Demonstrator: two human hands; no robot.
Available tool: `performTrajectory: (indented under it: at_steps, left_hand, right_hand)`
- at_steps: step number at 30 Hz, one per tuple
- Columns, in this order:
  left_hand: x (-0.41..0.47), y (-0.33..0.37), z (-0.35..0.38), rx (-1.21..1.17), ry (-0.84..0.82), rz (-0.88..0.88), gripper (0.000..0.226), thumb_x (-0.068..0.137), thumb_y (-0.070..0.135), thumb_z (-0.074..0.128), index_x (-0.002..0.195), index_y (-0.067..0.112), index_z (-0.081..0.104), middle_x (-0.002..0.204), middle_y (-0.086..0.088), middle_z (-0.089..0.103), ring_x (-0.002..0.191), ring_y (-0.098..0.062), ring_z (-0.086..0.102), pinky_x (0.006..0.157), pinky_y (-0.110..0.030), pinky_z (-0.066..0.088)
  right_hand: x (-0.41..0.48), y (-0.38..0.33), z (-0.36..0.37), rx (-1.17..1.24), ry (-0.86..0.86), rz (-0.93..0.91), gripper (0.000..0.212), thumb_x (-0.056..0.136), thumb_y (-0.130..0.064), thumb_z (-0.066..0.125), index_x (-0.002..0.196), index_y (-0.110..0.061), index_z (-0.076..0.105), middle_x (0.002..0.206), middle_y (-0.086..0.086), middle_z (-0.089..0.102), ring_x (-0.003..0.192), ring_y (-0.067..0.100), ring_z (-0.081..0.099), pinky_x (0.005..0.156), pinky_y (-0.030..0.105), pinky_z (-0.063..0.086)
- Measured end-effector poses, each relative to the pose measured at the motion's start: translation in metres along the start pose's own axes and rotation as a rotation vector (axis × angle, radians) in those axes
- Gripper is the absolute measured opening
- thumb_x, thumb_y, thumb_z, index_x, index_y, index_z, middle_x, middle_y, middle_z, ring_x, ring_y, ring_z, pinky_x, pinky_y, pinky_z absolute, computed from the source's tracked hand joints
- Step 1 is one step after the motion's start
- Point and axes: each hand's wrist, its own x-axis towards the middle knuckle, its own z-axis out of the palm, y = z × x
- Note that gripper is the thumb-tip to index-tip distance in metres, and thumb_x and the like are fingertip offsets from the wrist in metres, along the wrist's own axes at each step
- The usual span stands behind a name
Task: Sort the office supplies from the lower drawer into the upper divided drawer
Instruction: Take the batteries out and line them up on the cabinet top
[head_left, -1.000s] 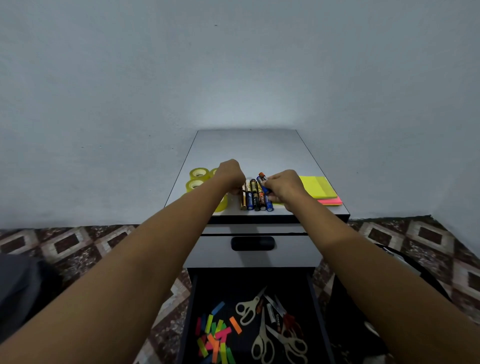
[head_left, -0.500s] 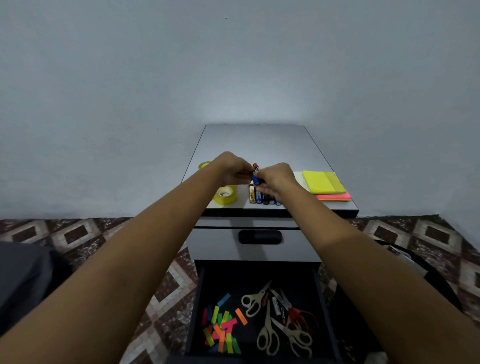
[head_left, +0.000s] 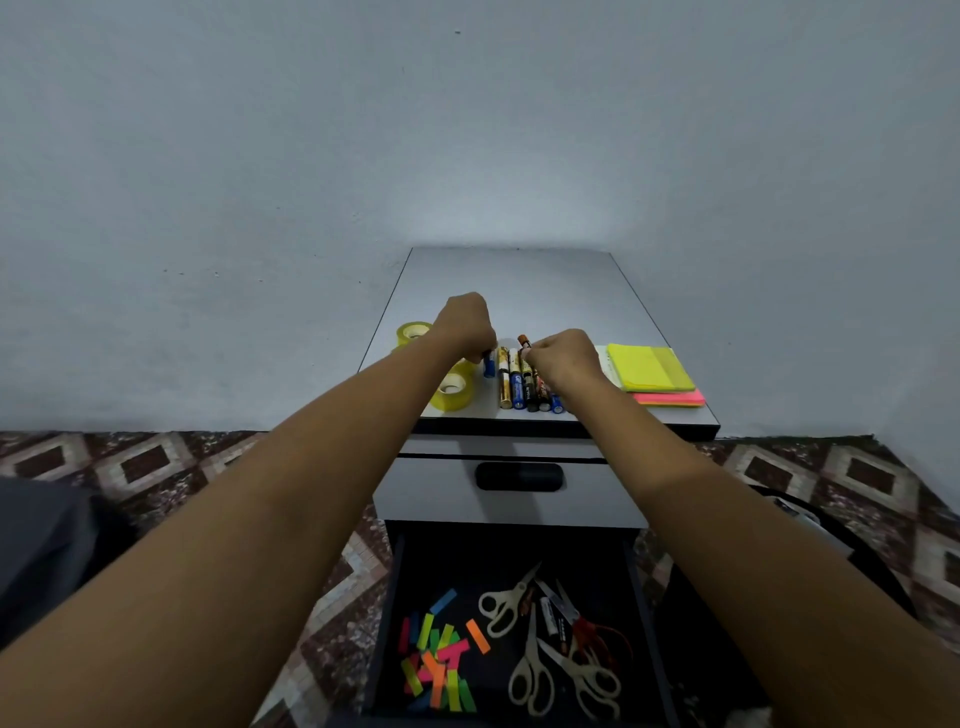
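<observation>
While the upper drawer (head_left: 426, 493) is shut and its dark handle (head_left: 518, 476) untouched, the supplies are laid out by kind on the cabinet top (head_left: 519, 280) rather than in any compartment. This is judged to be a staging step ahead of the real sorting.

At the left edge the yellow tape rolls (head_left: 453, 389) are kept close together as one group. Just beside them the left hand (head_left: 465, 327) is lowered with its fingers curled, and a blue battery (head_left: 488, 362) is pinched narrowly at the left end of the row. The batteries (head_left: 514, 384) are laid side by side, touching, with their lengths pointing away from the person, presumably so that they can be counted and gathered at once.

At the right end of the row an orange battery (head_left: 524, 341) is pinched between the fingertips of the right hand (head_left: 563, 358). Its far end stands out beyond the others, so it is judged to be in the course of being lined up. Further right a yellow sticky-note pad (head_left: 649, 366) is stacked on a pink pad (head_left: 670, 398), well apart from the batteries.

Below, the lower drawer (head_left: 457, 561) is pulled open. Coloured paper flags (head_left: 436, 660) are heaped at its left and several scissors (head_left: 524, 670) are tangled at its right, so much is judged to be left to sort.
</observation>
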Motion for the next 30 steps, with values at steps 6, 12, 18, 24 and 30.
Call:
performTrajectory:
  at_steps: [6, 12, 18, 24, 30]
  left_hand:
    - [0.012, 0.002, 0.010, 0.024, 0.023, 0.009, 0.014, 0.079, 0.004, 0.064, 0.069, 0.008, 0.054, 0.076, -0.010, 0.061, 0.075, -0.023, 0.064, 0.066, -0.027, 0.052]
    - [0.012, 0.004, 0.014, 0.056, 0.082, 0.037, 0.031, 0.082, 0.004, 0.062, 0.061, 0.014, 0.041, 0.069, -0.003, 0.047, 0.076, -0.020, 0.054, 0.064, -0.025, 0.042]
    - [0.007, 0.009, 0.011, 0.082, 0.065, 0.065, 0.014, 0.082, 0.002, 0.060, 0.070, 0.007, 0.055, 0.072, -0.005, 0.057, 0.077, -0.023, 0.062, 0.066, -0.026, 0.050]
    - [-0.005, 0.002, -0.001, -0.251, -0.008, -0.025, 0.010, 0.086, 0.013, 0.063, 0.080, 0.005, 0.063, 0.083, -0.019, 0.068, 0.070, -0.025, 0.063, 0.078, -0.037, 0.058]
    - [-0.038, 0.004, -0.012, -0.717, -0.188, -0.186, 0.025, 0.084, 0.011, 0.069, 0.097, -0.010, 0.064, 0.080, -0.017, 0.065, 0.069, -0.021, 0.064, 0.067, -0.027, 0.058]
  right_hand:
    - [0.002, 0.002, -0.006, -0.035, 0.024, -0.092, 0.024, 0.090, -0.016, 0.061, 0.108, -0.001, 0.069, 0.113, 0.015, 0.067, 0.099, 0.026, 0.061, 0.077, 0.028, 0.045]
    - [0.005, 0.005, -0.003, -0.035, 0.024, -0.104, 0.020, 0.088, -0.018, 0.064, 0.099, -0.003, 0.071, 0.105, 0.013, 0.069, 0.085, 0.018, 0.057, 0.075, 0.026, 0.045]
    - [0.000, 0.007, 0.002, -0.048, 0.025, -0.099, 0.016, 0.088, -0.015, 0.063, 0.096, -0.003, 0.070, 0.101, 0.012, 0.069, 0.080, 0.017, 0.055, 0.071, 0.027, 0.046]
    - [-0.002, 0.005, 0.002, 0.053, 0.029, -0.053, 0.021, 0.087, -0.023, 0.066, 0.070, -0.010, 0.062, 0.084, 0.012, 0.066, 0.076, 0.022, 0.058, 0.082, 0.039, 0.054]
    - [-0.013, 0.000, 0.007, 0.135, 0.014, 0.013, 0.020, 0.088, -0.018, 0.063, 0.071, -0.009, 0.060, 0.083, 0.015, 0.067, 0.074, 0.025, 0.065, 0.078, 0.040, 0.058]
